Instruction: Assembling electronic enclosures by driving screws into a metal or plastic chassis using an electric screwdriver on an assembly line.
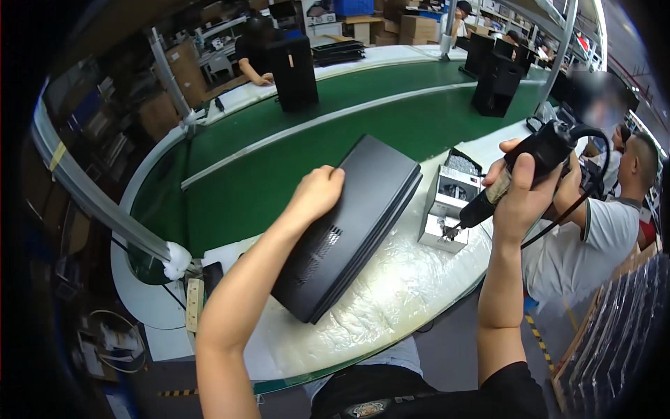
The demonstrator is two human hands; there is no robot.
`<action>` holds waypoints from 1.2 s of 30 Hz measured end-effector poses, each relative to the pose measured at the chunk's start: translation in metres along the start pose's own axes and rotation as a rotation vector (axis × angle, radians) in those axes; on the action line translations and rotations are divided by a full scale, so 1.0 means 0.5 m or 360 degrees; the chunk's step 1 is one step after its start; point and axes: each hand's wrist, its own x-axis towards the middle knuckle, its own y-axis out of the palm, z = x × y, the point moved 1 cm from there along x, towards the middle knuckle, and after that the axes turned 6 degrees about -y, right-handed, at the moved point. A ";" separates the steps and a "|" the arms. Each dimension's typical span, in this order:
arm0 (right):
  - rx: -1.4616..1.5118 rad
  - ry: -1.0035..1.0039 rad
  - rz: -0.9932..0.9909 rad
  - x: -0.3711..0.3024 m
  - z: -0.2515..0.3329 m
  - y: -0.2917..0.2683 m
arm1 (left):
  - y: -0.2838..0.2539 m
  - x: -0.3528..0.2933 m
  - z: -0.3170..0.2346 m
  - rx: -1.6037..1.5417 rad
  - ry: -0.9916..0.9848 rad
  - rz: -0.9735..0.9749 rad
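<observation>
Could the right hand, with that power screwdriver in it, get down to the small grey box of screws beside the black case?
Probably yes. The right hand holds the power screwdriver with its tip just above the small grey box, and nothing lies between them. The left hand rests on the black case, off to the side.

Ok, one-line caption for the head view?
Left hand steadies a black computer case on the workbench; right hand holds an electric screwdriver.
</observation>
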 end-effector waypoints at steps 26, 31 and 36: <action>0.0289 0.0070 0.0516 -0.092 -0.164 0.431 | -0.025 -0.158 0.103 0.0020 -0.0005 0.0016; 0.0370 0.0082 0.0510 -0.100 -0.178 0.434 | -0.031 -0.154 0.103 -0.0003 0.0036 0.0061; 0.0407 0.0158 0.0495 -0.105 -0.186 0.428 | -0.025 -0.155 0.108 0.0061 0.0031 0.0070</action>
